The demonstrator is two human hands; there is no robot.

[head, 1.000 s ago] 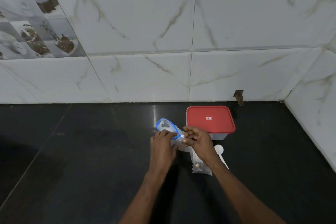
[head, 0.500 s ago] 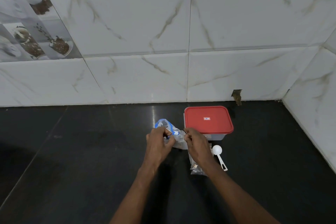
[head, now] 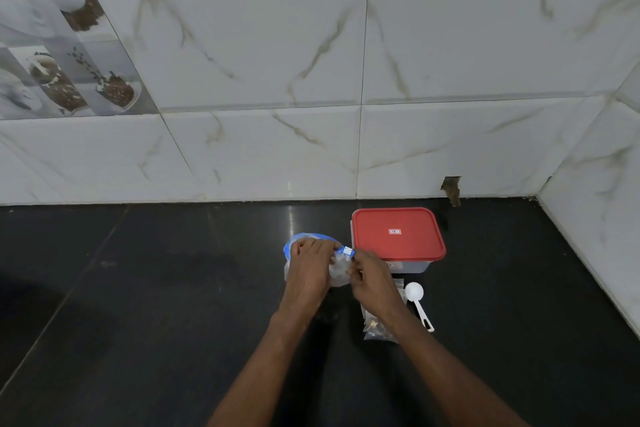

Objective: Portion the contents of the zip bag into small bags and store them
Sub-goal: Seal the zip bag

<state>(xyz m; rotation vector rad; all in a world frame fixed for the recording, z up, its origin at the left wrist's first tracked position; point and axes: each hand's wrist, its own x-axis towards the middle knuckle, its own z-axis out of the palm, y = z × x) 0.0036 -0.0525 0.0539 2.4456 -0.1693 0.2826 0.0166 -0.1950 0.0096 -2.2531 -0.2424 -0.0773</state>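
On the dark counter (head: 173, 305), the left hand (head: 310, 267) curls its fingers over the zip bag (head: 338, 272) while the right hand (head: 372, 279) pinches its blue top edge. Just right stands a red-lidded box (head: 398, 234); small bags (head: 375, 329) and a white scoop (head: 415, 295) lie beside the right wrist.

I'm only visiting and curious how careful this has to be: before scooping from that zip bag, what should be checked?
1. Zip bag held steady: ok, the left hand and right hand both grip it.
2. Bag mouth open: cannot tell.
3. White measuring spoon within reach: ok, it lies free on the counter.
4. Small bags ready: cannot tell, they are partly hidden under the right forearm.
5. Red-lidded container open for storing: not ok, its lid is on.
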